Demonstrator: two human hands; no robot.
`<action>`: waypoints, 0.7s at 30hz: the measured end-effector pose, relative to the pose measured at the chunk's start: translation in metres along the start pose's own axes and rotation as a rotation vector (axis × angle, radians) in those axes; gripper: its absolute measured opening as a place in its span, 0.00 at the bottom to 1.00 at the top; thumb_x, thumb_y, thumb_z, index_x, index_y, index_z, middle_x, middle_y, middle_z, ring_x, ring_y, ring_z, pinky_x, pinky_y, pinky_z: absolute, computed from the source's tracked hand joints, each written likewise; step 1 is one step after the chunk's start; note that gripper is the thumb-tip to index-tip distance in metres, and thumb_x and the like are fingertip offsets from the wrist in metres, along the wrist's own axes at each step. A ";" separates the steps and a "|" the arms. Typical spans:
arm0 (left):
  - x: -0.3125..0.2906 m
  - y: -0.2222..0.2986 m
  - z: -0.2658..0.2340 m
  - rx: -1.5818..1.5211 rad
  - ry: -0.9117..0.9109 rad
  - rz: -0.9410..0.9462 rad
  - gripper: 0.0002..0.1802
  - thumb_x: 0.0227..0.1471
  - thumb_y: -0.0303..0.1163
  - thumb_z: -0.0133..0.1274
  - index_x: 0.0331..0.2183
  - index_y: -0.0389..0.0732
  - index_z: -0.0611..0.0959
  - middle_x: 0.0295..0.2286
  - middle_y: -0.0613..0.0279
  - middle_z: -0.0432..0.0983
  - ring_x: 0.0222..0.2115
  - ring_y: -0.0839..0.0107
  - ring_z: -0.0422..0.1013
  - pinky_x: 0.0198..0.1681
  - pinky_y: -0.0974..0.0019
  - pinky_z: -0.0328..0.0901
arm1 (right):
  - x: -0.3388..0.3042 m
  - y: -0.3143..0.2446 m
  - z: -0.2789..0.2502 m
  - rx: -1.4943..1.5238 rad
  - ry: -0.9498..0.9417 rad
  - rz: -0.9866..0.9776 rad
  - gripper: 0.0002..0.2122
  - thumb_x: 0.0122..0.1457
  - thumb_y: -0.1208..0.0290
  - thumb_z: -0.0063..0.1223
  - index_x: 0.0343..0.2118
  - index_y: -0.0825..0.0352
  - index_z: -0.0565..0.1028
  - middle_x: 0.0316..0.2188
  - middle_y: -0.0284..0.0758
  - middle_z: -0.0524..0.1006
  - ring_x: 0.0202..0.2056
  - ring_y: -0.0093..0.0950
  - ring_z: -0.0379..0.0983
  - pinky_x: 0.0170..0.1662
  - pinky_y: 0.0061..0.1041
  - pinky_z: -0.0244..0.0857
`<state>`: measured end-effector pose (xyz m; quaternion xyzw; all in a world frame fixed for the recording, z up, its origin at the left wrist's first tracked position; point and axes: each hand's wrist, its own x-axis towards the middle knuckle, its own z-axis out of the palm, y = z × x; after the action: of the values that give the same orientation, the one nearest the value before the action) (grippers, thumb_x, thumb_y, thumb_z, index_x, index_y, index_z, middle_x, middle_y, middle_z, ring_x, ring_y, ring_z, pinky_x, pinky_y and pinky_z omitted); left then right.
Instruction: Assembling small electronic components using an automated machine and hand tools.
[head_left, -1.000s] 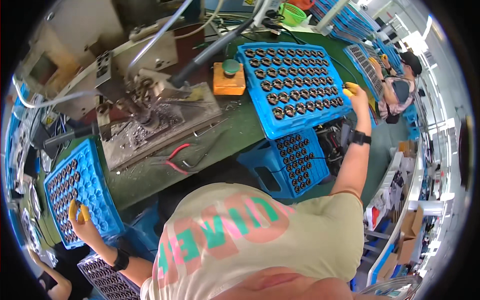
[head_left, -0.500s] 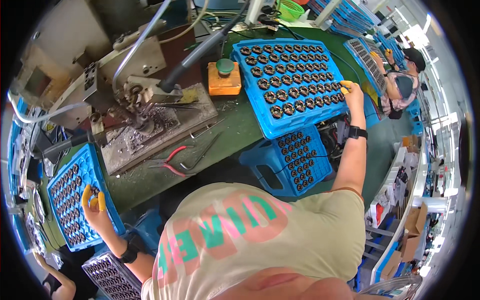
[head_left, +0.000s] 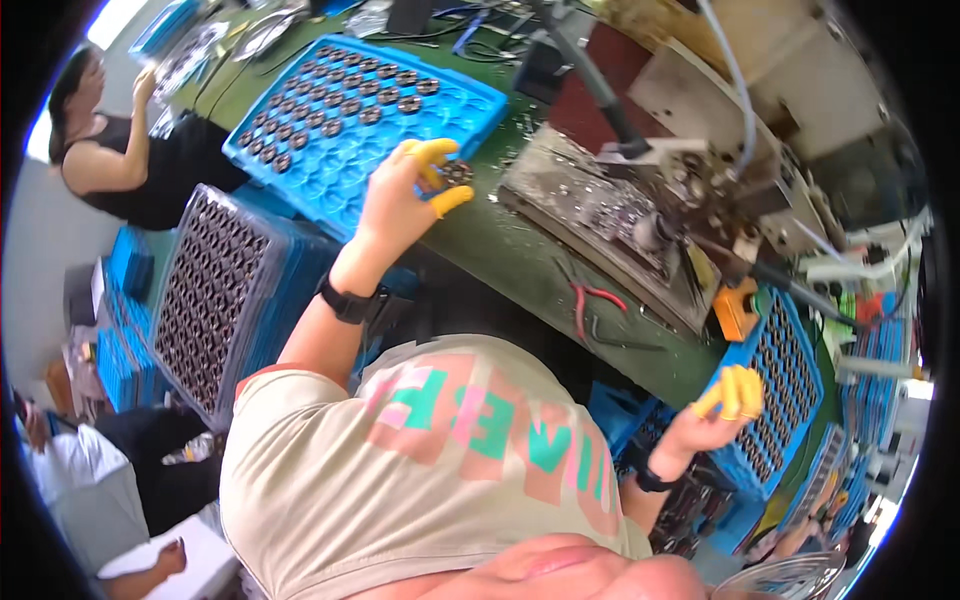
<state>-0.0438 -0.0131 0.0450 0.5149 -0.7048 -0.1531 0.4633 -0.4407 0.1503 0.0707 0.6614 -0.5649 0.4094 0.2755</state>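
Note:
Yellow finger covers sit on the fingertips of both hands. My left hand pinches a small dark ring-shaped part between thumb and fingers, by the near right corner of a blue tray. Rows of similar ring parts fill the tray's far and left side; its nearer pockets are bare. At the right, my right hand has its fingers curled together beside another blue tray full of ring parts. What those fingers hold, if anything, is hidden.
A bench machine on a dirty metal base stands beyond my hands. Red-handled pliers and a hex key lie on the green bench, near an orange box. Stacked filled trays stand at left. A person sits beyond.
The view has swung left. My left hand now grips a ring part above the left tray. My right hand has come away from the right tray's edge, its fingers curled.

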 end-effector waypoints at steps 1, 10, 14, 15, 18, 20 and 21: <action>0.000 0.001 -0.001 0.007 -0.014 -0.003 0.28 0.34 0.26 0.71 0.43 0.42 0.81 0.29 0.63 0.74 0.23 0.74 0.69 0.29 0.72 0.66 | -0.001 -0.016 0.016 0.072 -0.029 0.014 0.08 0.55 0.84 0.52 0.36 0.66 0.78 0.39 0.39 0.76 0.45 0.41 0.71 0.50 0.40 0.63; -0.002 -0.001 -0.007 0.000 -0.049 0.007 0.29 0.36 0.32 0.70 0.44 0.42 0.80 0.31 0.61 0.73 0.26 0.68 0.70 0.31 0.67 0.68 | -0.017 -0.048 0.071 0.238 -0.085 0.186 0.09 0.57 0.81 0.52 0.39 0.68 0.79 0.41 0.37 0.75 0.48 0.39 0.69 0.52 0.36 0.61; 0.001 -0.001 -0.005 0.013 -0.017 0.078 0.30 0.34 0.32 0.71 0.44 0.44 0.81 0.28 0.65 0.75 0.24 0.72 0.68 0.30 0.72 0.67 | -0.016 -0.050 0.072 0.243 -0.103 0.211 0.08 0.57 0.82 0.51 0.39 0.69 0.79 0.42 0.37 0.75 0.48 0.39 0.69 0.52 0.36 0.62; 0.002 -0.001 -0.004 0.012 -0.019 0.074 0.30 0.34 0.32 0.71 0.44 0.44 0.81 0.28 0.65 0.75 0.24 0.72 0.68 0.30 0.72 0.67 | -0.016 -0.050 0.072 0.222 -0.107 0.197 0.08 0.57 0.82 0.51 0.39 0.69 0.79 0.42 0.37 0.74 0.48 0.39 0.69 0.52 0.36 0.62; 0.000 -0.002 -0.006 -0.010 -0.015 0.081 0.30 0.35 0.32 0.71 0.44 0.44 0.81 0.28 0.65 0.75 0.24 0.72 0.69 0.30 0.72 0.67 | -0.016 -0.050 0.071 0.204 -0.118 0.192 0.08 0.57 0.82 0.52 0.39 0.69 0.79 0.41 0.37 0.74 0.47 0.38 0.70 0.52 0.36 0.62; 0.000 0.000 -0.006 -0.007 -0.030 0.066 0.28 0.36 0.32 0.70 0.43 0.42 0.80 0.30 0.61 0.74 0.26 0.67 0.70 0.32 0.67 0.68 | -0.016 -0.048 0.071 0.201 -0.124 0.195 0.08 0.57 0.81 0.52 0.39 0.69 0.79 0.41 0.37 0.75 0.47 0.38 0.70 0.52 0.36 0.62; 0.000 0.000 -0.006 -0.007 -0.034 0.065 0.28 0.36 0.32 0.70 0.43 0.42 0.80 0.30 0.61 0.74 0.26 0.67 0.70 0.32 0.67 0.68 | -0.016 -0.050 0.071 0.200 -0.126 0.199 0.08 0.57 0.81 0.52 0.39 0.69 0.79 0.41 0.37 0.75 0.47 0.38 0.70 0.52 0.36 0.62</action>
<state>-0.0390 -0.0117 0.0485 0.4872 -0.7284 -0.1492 0.4579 -0.3764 0.1102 0.0252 0.6506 -0.6003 0.4464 0.1304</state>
